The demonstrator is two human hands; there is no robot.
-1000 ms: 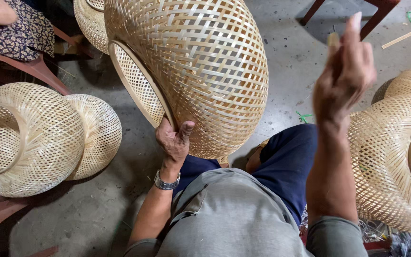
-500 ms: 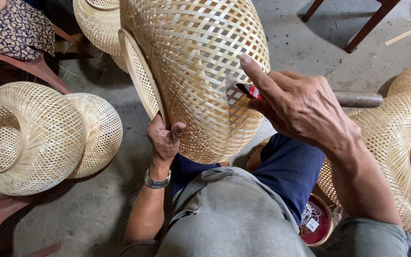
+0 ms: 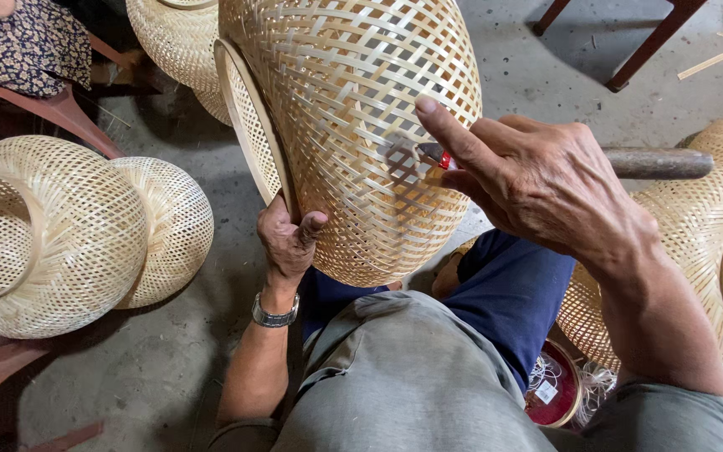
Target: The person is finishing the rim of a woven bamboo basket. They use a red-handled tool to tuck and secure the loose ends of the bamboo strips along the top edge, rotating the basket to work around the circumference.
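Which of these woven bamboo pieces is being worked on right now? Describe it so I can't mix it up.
Start at the seated person's blue-trousered lap. Above it is the big woven bamboo shade, its rim gripped by the left hand while the right hand presses a small red-handled tool against it. Unlike the paler shades on the floor, it is lifted and held.

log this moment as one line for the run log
left hand: grips rim of woven bamboo shade | right hand: presses small red-handled tool against weave | nearby: two-bulb woven basket on floor
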